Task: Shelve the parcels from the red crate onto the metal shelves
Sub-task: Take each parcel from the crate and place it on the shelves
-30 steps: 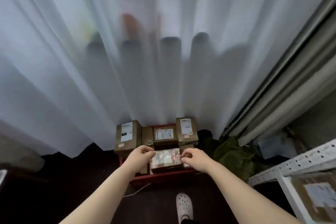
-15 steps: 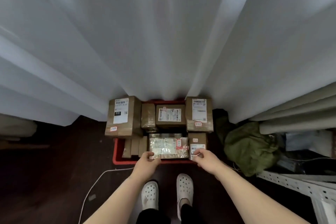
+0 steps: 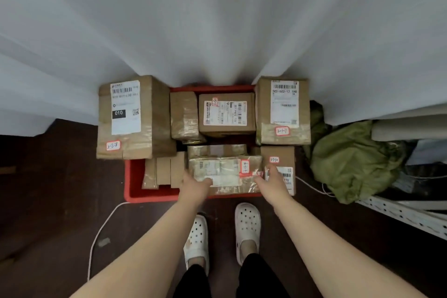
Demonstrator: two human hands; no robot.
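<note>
A red crate (image 3: 135, 191) stands on the dark floor, packed with several brown cardboard parcels. At its front lies a flat tape-wrapped parcel (image 3: 225, 172) with a red-edged sticker. My left hand (image 3: 193, 185) grips its left end and my right hand (image 3: 272, 180) grips its right end. Behind it sit a labelled box (image 3: 226, 116) and a narrow taped box (image 3: 185, 116). A tall box marked 010 (image 3: 135, 118) stands at the crate's left, another tall box (image 3: 283, 111) at its right. A small box (image 3: 281, 164) sits beside my right hand.
White curtain (image 3: 217, 19) hangs right behind the crate. A green cloth bundle (image 3: 350, 164) lies at the right. A white perforated metal shelf rail (image 3: 406, 215) runs along the lower right. A white cable (image 3: 101, 230) trails on the floor at left. My feet in white clogs stand before the crate.
The view has tilted down and come closer to the crate. Both hands stay on the ends of the flat parcel, now lower in the crate's front.
</note>
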